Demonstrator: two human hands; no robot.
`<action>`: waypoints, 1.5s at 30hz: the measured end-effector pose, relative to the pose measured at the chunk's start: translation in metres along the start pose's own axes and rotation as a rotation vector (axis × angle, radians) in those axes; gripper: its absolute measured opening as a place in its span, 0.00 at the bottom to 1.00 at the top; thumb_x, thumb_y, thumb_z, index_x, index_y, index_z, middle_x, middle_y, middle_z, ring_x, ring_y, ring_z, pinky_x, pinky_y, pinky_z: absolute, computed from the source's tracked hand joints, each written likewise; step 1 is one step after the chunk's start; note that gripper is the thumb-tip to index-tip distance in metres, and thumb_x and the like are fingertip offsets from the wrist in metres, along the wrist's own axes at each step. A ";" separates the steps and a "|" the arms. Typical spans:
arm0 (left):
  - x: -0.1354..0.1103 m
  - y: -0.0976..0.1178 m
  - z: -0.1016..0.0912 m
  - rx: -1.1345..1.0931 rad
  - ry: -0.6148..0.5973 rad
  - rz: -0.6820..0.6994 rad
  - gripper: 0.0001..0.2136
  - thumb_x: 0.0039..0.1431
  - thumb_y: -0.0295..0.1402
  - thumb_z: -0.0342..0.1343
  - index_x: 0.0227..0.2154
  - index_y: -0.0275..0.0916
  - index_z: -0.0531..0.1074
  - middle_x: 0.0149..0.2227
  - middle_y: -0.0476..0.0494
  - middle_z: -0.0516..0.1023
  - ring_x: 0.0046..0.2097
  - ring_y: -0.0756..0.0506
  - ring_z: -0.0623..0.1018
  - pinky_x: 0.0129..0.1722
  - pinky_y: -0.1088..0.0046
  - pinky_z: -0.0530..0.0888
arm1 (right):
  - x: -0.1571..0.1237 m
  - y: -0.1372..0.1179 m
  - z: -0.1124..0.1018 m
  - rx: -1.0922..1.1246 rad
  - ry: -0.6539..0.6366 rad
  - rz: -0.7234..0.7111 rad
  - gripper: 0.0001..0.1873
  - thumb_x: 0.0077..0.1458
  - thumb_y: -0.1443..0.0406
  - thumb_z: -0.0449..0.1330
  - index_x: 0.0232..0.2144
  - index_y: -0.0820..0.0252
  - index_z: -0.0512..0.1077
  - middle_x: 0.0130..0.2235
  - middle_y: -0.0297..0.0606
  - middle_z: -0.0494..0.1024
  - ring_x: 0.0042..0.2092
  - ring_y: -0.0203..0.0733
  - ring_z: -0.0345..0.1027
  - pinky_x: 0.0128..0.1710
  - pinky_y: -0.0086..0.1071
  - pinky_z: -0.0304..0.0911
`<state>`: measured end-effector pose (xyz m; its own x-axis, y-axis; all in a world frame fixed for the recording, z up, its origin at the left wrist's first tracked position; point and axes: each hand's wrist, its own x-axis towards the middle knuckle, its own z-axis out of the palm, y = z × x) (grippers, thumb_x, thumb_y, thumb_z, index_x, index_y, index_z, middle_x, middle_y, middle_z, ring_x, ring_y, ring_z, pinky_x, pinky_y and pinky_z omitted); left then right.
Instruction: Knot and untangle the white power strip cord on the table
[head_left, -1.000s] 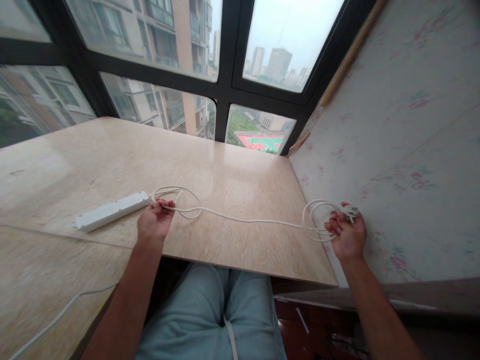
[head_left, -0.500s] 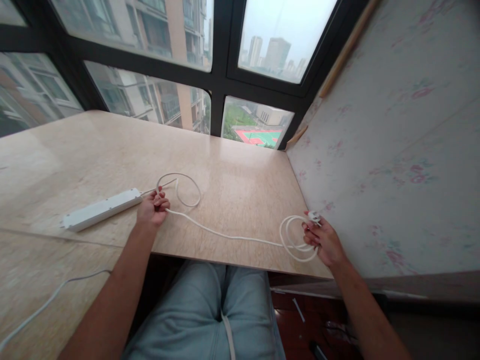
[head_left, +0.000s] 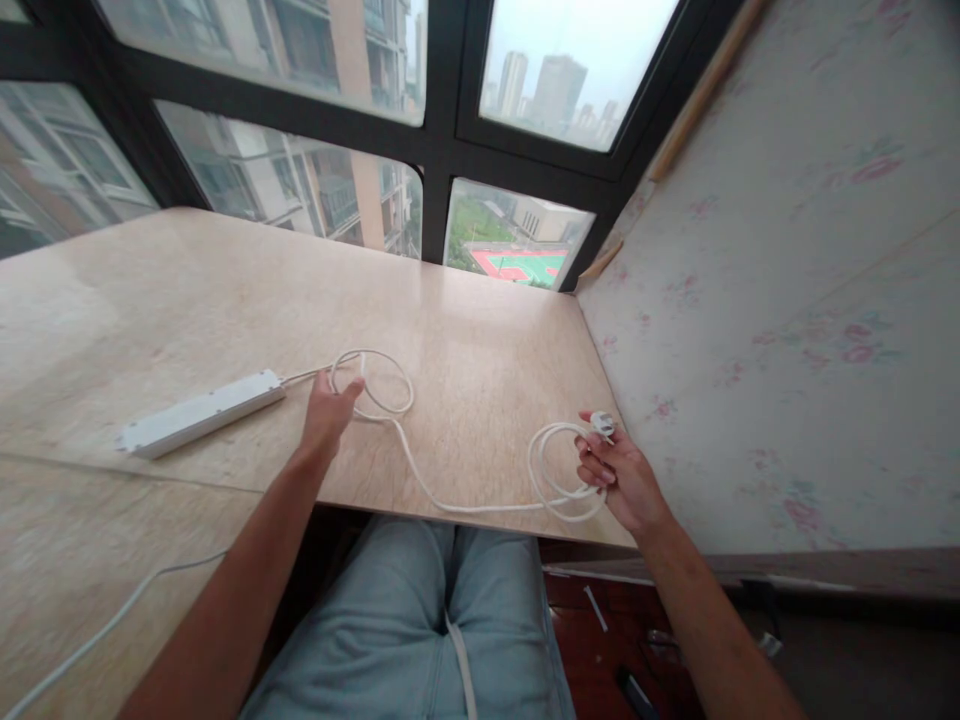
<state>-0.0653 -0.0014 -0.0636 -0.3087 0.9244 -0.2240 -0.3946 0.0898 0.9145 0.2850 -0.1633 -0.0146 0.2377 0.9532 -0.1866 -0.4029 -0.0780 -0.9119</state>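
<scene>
On the stone-look ledge lies a white power strip (head_left: 202, 412), its sockets facing away from view. A pale cord (head_left: 480, 508) runs from its right end, loops once and sags across the ledge to a coil near the wall. My left hand (head_left: 328, 412) grips the cord at the loop close to the strip, thumb and forefinger on either side of it; the other fingers are mostly hidden. In my right hand (head_left: 626, 478) are the coiled part of the cord and its white plug (head_left: 602, 424), which sticks up above the fingers.
Dark-framed windows (head_left: 439, 150) stand behind the ledge (head_left: 480, 350). A floral-papered wall (head_left: 787, 300) closes off the right side. Another white cable (head_left: 112, 615) crosses the lower left surface. My legs (head_left: 405, 620) are below the ledge's front edge, beside a dark red floor (head_left: 592, 650).
My left hand has turned and shifted right along the cord, its thumb now stretched out. My right hand has moved left with the coil and plug. The cord between them sags more.
</scene>
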 end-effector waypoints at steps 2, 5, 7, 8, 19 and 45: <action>-0.027 0.001 0.004 0.298 0.112 0.284 0.27 0.41 0.24 0.66 0.47 0.38 0.67 0.60 0.36 0.64 0.66 0.36 0.56 0.62 0.62 0.60 | -0.001 -0.001 0.013 0.050 0.014 -0.058 0.19 0.47 0.67 0.67 0.44 0.56 0.72 0.28 0.28 0.71 0.18 0.21 0.43 0.18 0.19 0.47; -0.084 -0.003 0.009 0.321 0.086 0.413 0.28 0.47 0.29 0.63 0.53 0.41 0.63 0.65 0.38 0.57 0.67 0.39 0.54 0.66 0.59 0.52 | -0.001 -0.001 0.028 0.122 0.042 -0.127 0.17 0.48 0.67 0.66 0.42 0.55 0.72 0.29 0.28 0.70 0.18 0.21 0.45 0.18 0.19 0.49; -0.129 -0.014 0.009 0.141 0.102 0.286 0.20 0.50 0.31 0.61 0.48 0.43 0.67 0.57 0.41 0.67 0.60 0.41 0.67 0.62 0.61 0.61 | -0.002 0.003 0.036 0.181 0.065 -0.160 0.14 0.47 0.67 0.66 0.39 0.55 0.73 0.29 0.28 0.69 0.19 0.21 0.45 0.19 0.19 0.49; -0.151 -0.021 0.008 0.076 0.099 0.206 0.16 0.50 0.32 0.61 0.44 0.42 0.68 0.50 0.42 0.72 0.55 0.42 0.72 0.59 0.62 0.65 | -0.002 0.005 0.039 0.212 0.078 -0.173 0.13 0.47 0.67 0.67 0.38 0.55 0.74 0.30 0.28 0.69 0.19 0.22 0.45 0.19 0.20 0.50; -0.230 -0.047 0.032 -0.204 -0.350 -0.336 0.20 0.46 0.37 0.67 0.43 0.42 0.72 0.48 0.38 0.76 0.54 0.39 0.74 0.55 0.60 0.69 | -0.022 0.027 0.070 0.449 0.140 -0.193 0.13 0.47 0.65 0.68 0.38 0.53 0.75 0.32 0.27 0.71 0.22 0.23 0.51 0.23 0.21 0.56; -0.157 -0.015 0.090 -0.924 -0.493 -0.671 0.09 0.60 0.33 0.51 0.25 0.37 0.67 0.18 0.55 0.60 0.20 0.56 0.64 0.26 0.80 0.67 | -0.017 0.048 0.081 0.462 0.050 -0.038 0.20 0.46 0.67 0.68 0.44 0.53 0.72 0.35 0.37 0.81 0.27 0.32 0.71 0.30 0.28 0.70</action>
<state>0.0671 -0.1148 -0.0117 0.4684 0.8552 -0.2219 -0.8714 0.4886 0.0435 0.1901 -0.1600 -0.0256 0.2976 0.9368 -0.1840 -0.7420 0.1057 -0.6620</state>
